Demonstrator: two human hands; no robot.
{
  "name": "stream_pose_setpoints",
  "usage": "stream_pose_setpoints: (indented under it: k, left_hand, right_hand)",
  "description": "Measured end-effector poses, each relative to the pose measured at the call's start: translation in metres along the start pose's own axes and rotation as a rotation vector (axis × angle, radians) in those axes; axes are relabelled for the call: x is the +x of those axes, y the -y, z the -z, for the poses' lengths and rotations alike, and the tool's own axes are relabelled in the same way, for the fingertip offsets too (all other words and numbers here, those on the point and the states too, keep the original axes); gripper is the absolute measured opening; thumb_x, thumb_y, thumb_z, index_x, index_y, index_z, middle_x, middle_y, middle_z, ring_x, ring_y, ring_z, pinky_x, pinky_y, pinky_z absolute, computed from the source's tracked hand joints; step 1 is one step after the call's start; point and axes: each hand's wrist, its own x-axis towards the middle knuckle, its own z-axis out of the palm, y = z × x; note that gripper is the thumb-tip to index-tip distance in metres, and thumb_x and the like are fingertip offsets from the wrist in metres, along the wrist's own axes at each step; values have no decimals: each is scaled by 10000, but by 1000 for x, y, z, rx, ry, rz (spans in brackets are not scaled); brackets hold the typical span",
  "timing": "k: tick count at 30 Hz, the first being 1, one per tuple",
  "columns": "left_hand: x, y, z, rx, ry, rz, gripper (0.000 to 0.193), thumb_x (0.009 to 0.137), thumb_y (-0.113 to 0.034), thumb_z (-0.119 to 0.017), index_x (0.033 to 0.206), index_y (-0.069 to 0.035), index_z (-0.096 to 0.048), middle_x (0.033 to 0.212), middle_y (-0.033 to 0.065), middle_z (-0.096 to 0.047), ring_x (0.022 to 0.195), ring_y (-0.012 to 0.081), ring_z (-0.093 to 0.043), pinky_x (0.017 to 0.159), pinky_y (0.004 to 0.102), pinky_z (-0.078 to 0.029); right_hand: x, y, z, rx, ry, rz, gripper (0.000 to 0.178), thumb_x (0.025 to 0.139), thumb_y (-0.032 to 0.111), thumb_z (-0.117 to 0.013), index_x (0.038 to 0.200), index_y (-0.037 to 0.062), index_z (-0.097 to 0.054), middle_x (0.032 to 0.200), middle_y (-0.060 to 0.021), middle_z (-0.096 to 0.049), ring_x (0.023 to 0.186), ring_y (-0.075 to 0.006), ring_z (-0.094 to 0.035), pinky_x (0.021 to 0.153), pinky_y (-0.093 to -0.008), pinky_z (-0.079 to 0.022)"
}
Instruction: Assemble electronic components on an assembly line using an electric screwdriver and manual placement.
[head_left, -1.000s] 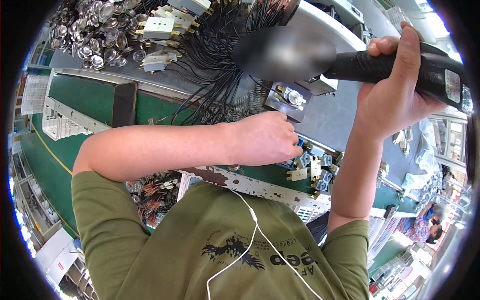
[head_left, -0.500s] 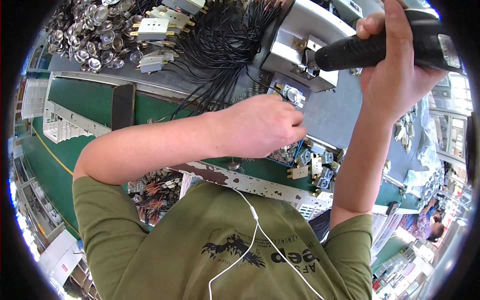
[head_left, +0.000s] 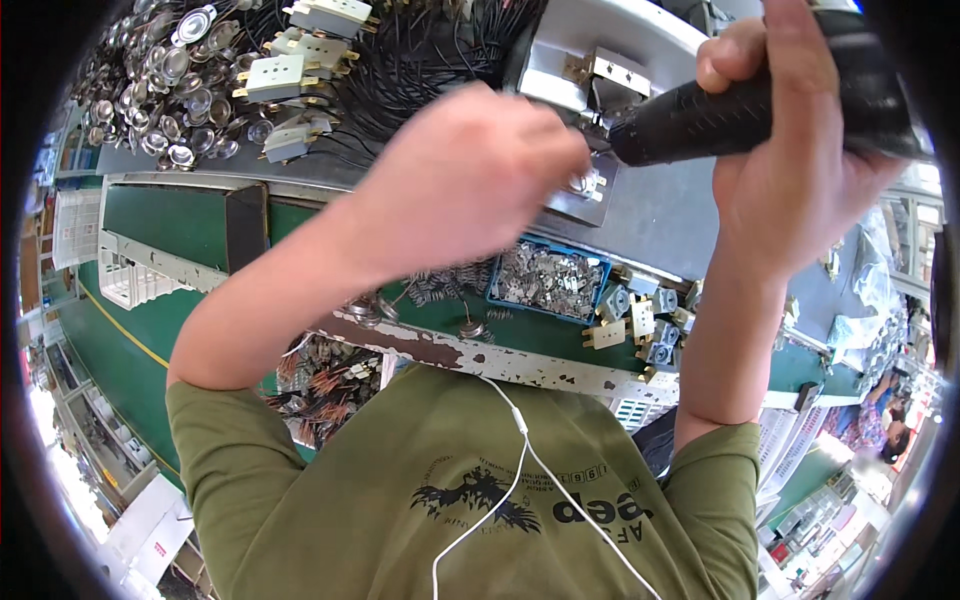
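In my right hand (head_left: 785, 150) is a black electric screwdriver (head_left: 690, 122), held nearly level with its nose pointing left. That nose reaches a metal fixture (head_left: 545, 85) that bears a small white part with brass tabs (head_left: 620, 72). Smeared by motion, my left hand (head_left: 480, 165) is closed, with curled fingers beside the fixture; whatever they hold is hidden. Just under those fingertips, a small round switch-like part with metal tabs (head_left: 590, 187) sits on a block at the bench edge, partly covered.
A blue tray (head_left: 495, 290) of small metal pieces stands near the front, beside several switch bodies (head_left: 655, 330). Metal discs (head_left: 175, 90), white blocks with brass tabs (head_left: 275, 78) and black wires (head_left: 400, 90) crowd the back left. A chipped white rail (head_left: 480, 357) runs before me.
My left hand has risen away from the blue tray toward the fixture, uncovering the tray. The screwdriver has shifted slightly left and down in the picture, still in my right hand.
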Motion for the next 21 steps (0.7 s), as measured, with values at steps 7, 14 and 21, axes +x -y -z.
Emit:
stream_pose_setpoints:
  k: [7, 14, 21]
  left_hand:
    - [-2, 18, -44, 97, -27, -38, 88, 841, -152, -749, 894, -124, -684, 861, -1, -675, 871, 212, -661, 789, 371, -473]
    - [-11, 26, -52, -5, -88, -45, 111, 833, -147, -762, 882, -134, -663, 1054, -20, -726, 954, 197, -670, 774, 374, -457]
    - [-11, 25, -50, -45, -15, -10, 128, 816, -102, -756, 884, -132, -652, 1062, -17, -724, 955, 193, -669, 767, 374, -451]
  right_hand:
    - [-9, 17, 4, 47, -5, -132, 273, 916, 33, -734, 1154, -18, -609, 830, -84, -682, 565, -139, -617, 527, -282, -515]
    - [-11, 17, -23, 91, -16, -150, 284, 913, 40, -740, 1155, -15, -602, 826, -81, -679, 568, -138, -619, 528, -280, -516]
    - [-13, 18, -29, 159, 16, -158, 295, 911, 47, -746, 1157, -13, -595, 822, -78, -677, 572, -137, -620, 529, -279, -517]
